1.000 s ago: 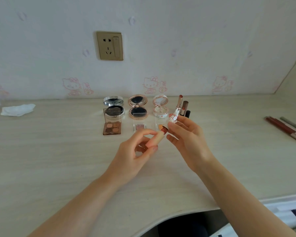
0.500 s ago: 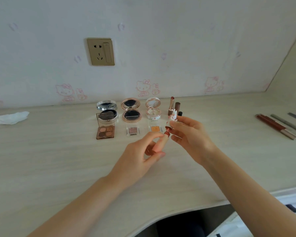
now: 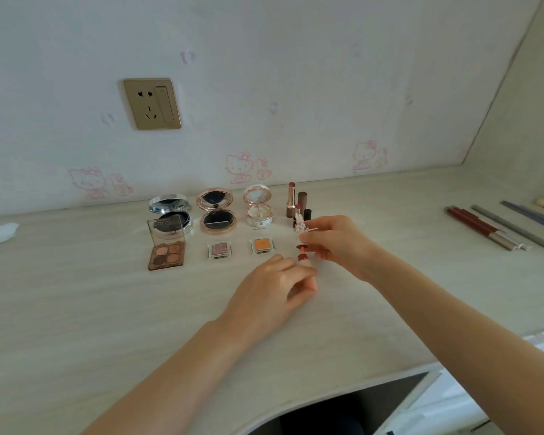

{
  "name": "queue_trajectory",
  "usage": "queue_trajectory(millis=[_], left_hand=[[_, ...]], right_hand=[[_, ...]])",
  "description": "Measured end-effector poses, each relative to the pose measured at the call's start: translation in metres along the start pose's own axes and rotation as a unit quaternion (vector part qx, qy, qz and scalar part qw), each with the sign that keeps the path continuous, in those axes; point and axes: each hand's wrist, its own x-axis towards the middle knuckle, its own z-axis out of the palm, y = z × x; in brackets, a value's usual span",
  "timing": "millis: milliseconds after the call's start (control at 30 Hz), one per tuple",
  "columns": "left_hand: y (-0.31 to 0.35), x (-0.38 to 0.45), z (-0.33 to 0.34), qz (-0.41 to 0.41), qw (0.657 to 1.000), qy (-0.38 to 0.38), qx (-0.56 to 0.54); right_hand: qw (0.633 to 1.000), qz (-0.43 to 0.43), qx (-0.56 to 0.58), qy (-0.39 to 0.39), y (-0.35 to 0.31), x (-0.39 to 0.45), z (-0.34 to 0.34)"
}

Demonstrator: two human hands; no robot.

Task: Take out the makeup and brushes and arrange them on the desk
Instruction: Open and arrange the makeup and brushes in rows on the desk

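Left hand grips the peach lipstick tube; right hand pinches its patterned cap just above, red bullet exposed

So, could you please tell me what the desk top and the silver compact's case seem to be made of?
The desk top looks like pale wood-grain laminate with a matte finish: fine streaks run along it and it shows no sharp glare, though real wood cannot be ruled out. The silver compact looks like polished metal or chrome-plated plastic: its open lid's rim is bright and mirror-like. Which of the two cannot be told.
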Motion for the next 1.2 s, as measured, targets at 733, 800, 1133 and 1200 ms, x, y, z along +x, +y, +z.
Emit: queue_trajectory(millis=[733,800,1133,1200], left_hand=[[-0.010,0.001,0.002,-0.034,0.999,0.018,0.020],[-0.010,0.001,0.002,-0.035,0.999,0.015,0.019],[-0.010,-0.001,0.001,-0.041,0.999,0.007,-0.004],[-0.011,-0.001,0.002,-0.044,0.999,0.008,-0.009]], right_hand=[[0.976,0.052,-0.206,0.041,-0.008,0.037,0.029],[0.974,0.052,-0.217,0.041,-0.009,0.037,0.030],[0.970,0.048,-0.231,0.062,-0.007,0.042,0.033],[0.968,0.043,-0.235,0.072,-0.005,0.044,0.034]])
